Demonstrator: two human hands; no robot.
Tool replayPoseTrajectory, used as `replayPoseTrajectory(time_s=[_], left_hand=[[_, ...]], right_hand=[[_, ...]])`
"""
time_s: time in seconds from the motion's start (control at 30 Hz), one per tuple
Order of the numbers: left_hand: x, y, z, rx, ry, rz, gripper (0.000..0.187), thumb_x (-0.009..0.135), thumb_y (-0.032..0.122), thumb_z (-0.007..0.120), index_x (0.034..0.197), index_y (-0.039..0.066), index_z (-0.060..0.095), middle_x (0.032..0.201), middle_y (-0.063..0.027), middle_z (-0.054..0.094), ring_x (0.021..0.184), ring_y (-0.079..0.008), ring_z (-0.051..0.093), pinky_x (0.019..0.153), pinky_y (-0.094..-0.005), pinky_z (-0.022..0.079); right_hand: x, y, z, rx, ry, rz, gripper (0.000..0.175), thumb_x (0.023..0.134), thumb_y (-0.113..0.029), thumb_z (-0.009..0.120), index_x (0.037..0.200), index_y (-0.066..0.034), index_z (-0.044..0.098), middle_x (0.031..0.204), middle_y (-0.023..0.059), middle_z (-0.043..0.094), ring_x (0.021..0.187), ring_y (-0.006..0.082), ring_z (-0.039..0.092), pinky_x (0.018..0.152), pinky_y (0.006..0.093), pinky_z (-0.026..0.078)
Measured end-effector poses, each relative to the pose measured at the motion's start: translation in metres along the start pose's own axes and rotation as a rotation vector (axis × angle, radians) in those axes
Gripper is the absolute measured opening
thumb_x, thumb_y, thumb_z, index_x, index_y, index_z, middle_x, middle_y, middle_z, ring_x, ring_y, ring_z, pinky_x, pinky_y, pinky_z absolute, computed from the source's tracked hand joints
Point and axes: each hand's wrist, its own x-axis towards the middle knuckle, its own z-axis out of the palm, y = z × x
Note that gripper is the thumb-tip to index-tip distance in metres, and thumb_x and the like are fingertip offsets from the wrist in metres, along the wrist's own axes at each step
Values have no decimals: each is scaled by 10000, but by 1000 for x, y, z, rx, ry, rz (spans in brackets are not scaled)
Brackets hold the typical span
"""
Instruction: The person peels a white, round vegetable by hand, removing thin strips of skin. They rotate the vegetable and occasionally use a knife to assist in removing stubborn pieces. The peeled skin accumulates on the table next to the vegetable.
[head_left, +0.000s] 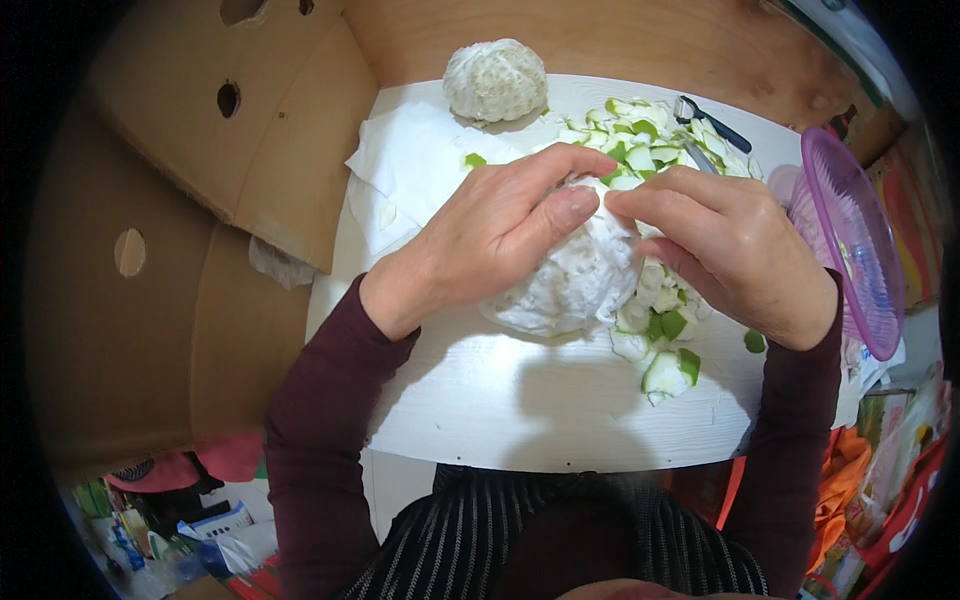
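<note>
A large pale fruit with white, pithy flesh, like a peeled pomelo (564, 281), rests on the white table below my hands. My left hand (499, 225) lies over its upper left side, thumb and fingers curved around the top. The fingertips of my right hand (720, 244) pinch at the fruit's top right; whether a bit of pith is between them is hidden. Green-and-white rind pieces (641, 146) are heaped behind and to the right. A black-handled peeler (720, 127) and a partly covered metal blade (699, 156) lie at that heap.
A second peeled fruit (496, 81) sits at the table's back, near white paper sheets (420, 169). A purple plastic basket (817, 187) stands tilted at the right edge. Cardboard (255, 150) walls off the left; a wooden panel (637, 45) rises behind. Loose rind (670, 373) lies near the front.
</note>
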Motion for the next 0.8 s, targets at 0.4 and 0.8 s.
replayPoseTrajectory(time_s=[0.4, 0.8], left_hand=[[0, -6, 0, -78, 15, 4, 511, 1048, 369, 513, 1382, -10, 584, 1078, -222, 708, 933, -313, 695, 857, -390, 530], [-1, -5, -5, 22, -52, 91, 543, 1044, 388, 500, 1396, -19, 571, 1341, -229, 648, 1214, -382, 644, 1025, -425, 498]], right_hand=[[0, -5, 19, -245, 104, -99, 318, 758, -16, 744, 1056, 69, 675, 848, 156, 680, 703, 291, 706, 569, 361, 585], [2, 19, 23, 2, 200, -201, 263, 824, -64, 695, 1076, 4, 659, 799, 107, 591, 694, 290, 644, 572, 390, 520]])
